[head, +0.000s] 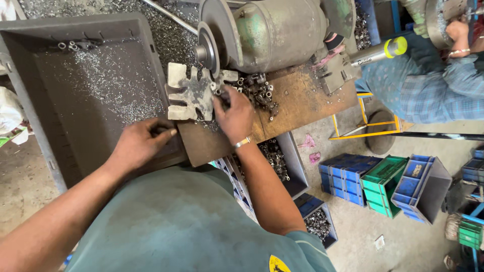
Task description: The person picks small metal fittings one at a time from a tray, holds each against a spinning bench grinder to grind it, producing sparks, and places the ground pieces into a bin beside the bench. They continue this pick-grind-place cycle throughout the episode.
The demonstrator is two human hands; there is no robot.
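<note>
The left hand (138, 143) is resting with fingers curled at the edge of the grey tray (75, 100), gripping nothing visible. The right hand (234, 113) is pinching a small metal part (218, 91) against the slotted metal plate (189, 95) on the table (297, 100), just before the grinding wheel (206, 48).

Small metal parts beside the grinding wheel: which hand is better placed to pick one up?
Probably the right hand: its fingers already touch the small metal parts by the grinding wheel. The left hand rests over the grey tray.
</note>
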